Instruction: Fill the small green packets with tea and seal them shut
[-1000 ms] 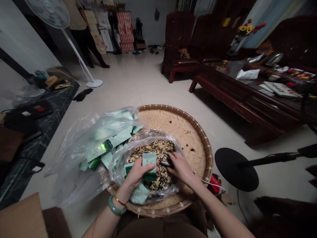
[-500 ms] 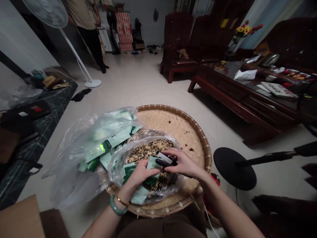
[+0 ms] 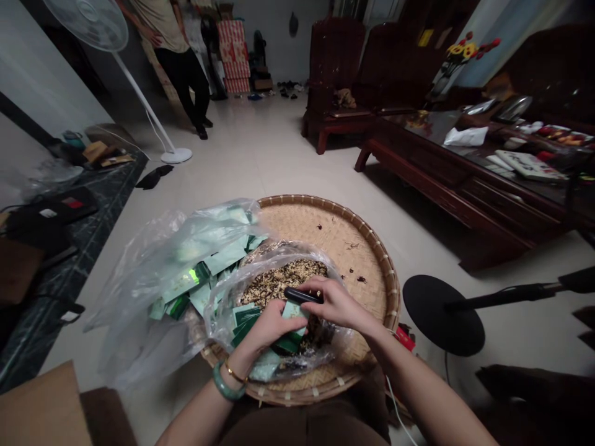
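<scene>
My left hand pinches a small green sachet over an open clear plastic bag. In my right hand is a black clamp-like handheld bag sealer, its jaws together across the sachet's top edge. Under both hands, the bag holds a loose mix of pale and dark grains. More green sachets lie in it by my left wrist. A second clear bag, full of green sachets, rests on the left of the round woven bamboo tray.
A black round stand base is on the floor to the right. Beyond are a dark wooden table and a white standing fan. A person stands at the back left. A cardboard box sits at the lower left.
The bag sealer's jaws, apart before with a white inner strip showing, have come together over the sachet's edge. The person at the back has shifted right, a hand now at the waist.
</scene>
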`<state>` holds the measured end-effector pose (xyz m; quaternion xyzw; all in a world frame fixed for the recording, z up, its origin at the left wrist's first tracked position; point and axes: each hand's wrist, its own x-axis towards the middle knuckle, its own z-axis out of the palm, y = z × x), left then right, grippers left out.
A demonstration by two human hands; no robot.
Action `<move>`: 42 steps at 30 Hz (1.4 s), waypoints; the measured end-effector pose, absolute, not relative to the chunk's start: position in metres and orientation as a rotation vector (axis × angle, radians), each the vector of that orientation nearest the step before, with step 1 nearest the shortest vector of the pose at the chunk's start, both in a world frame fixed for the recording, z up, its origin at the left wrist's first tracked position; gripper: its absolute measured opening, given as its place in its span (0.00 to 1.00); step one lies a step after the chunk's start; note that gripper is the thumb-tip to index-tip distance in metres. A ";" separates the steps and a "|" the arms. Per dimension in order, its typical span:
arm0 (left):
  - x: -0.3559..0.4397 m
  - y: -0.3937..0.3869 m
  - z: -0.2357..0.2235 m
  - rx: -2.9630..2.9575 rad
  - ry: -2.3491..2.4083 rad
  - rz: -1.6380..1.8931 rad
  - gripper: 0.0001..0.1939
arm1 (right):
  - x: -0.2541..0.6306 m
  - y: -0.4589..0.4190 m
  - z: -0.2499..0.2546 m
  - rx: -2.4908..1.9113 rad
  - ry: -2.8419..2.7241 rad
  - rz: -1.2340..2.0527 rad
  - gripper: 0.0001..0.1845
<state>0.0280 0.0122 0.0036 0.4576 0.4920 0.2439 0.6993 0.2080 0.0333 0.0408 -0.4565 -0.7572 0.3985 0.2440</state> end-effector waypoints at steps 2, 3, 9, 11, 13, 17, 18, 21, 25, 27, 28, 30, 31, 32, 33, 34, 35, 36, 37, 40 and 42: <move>0.029 0.013 0.004 1.003 1.101 0.545 0.12 | 0.208 0.034 0.039 -1.239 -2.080 1.063 0.16; 0.029 0.013 0.004 0.992 1.103 0.546 0.12 | 0.207 0.034 0.038 -1.237 -2.087 1.052 0.16; 0.027 0.014 0.003 0.957 1.093 0.549 0.11 | 0.208 0.038 0.037 -1.256 -2.009 1.195 0.18; 0.026 0.014 0.004 0.982 1.088 0.559 0.12 | 0.211 0.040 0.038 -1.217 -1.905 1.411 0.20; 0.025 0.014 0.005 0.994 1.086 0.554 0.14 | 0.217 0.043 0.039 -1.172 -1.778 1.608 0.21; 0.023 0.015 0.006 0.946 1.078 0.516 0.18 | 0.229 0.048 0.038 -1.206 -1.616 1.686 0.26; 0.023 0.015 0.006 0.939 1.081 0.516 0.17 | 0.230 0.048 0.038 -1.228 -1.615 1.666 0.27; 0.023 0.016 0.006 0.963 1.096 0.536 0.15 | 0.227 0.043 0.037 -1.264 -1.710 1.552 0.27; 0.026 0.016 0.006 0.974 1.105 0.561 0.15 | 0.213 0.037 0.035 -1.263 -1.877 1.299 0.17; 0.026 0.016 0.005 0.962 1.111 0.559 0.15 | 0.208 0.037 0.035 -1.266 -1.902 1.237 0.14; 0.026 0.016 0.005 0.965 1.112 0.558 0.16 | 0.208 0.037 0.036 -1.262 -1.889 1.251 0.15; 0.025 0.017 0.004 0.976 1.113 0.557 0.17 | 0.211 0.039 0.037 -1.242 -1.806 1.378 0.18; 0.024 0.017 0.004 0.973 1.112 0.554 0.18 | 0.214 0.041 0.038 -1.229 -1.738 1.464 0.20; 0.023 0.017 0.004 0.966 1.108 0.552 0.18 | 0.219 0.042 0.038 -1.220 -1.666 1.539 0.22; 0.023 0.018 0.004 0.956 1.103 0.555 0.19 | 0.224 0.043 0.038 -1.225 -1.607 1.584 0.24; 0.022 0.018 0.005 0.939 1.096 0.570 0.21 | 0.229 0.043 0.036 -1.249 -1.578 1.585 0.26; 0.022 0.018 0.006 0.916 1.092 0.599 0.22 | 0.234 0.043 0.033 -1.294 -1.585 1.544 0.26; 0.022 0.019 0.007 0.885 1.092 0.640 0.24 | 0.238 0.042 0.029 -1.358 -1.624 1.466 0.26; 0.022 0.019 0.008 0.849 1.094 0.686 0.26 | 0.242 0.041 0.024 -1.430 -1.688 1.368 0.27; 0.023 0.018 0.010 0.752 1.107 0.781 0.29 | 0.246 0.035 0.008 -1.595 -1.918 1.122 0.29; 0.025 0.016 0.010 0.746 1.100 0.796 0.29 | 0.242 0.031 0.003 -1.618 -2.003 1.053 0.29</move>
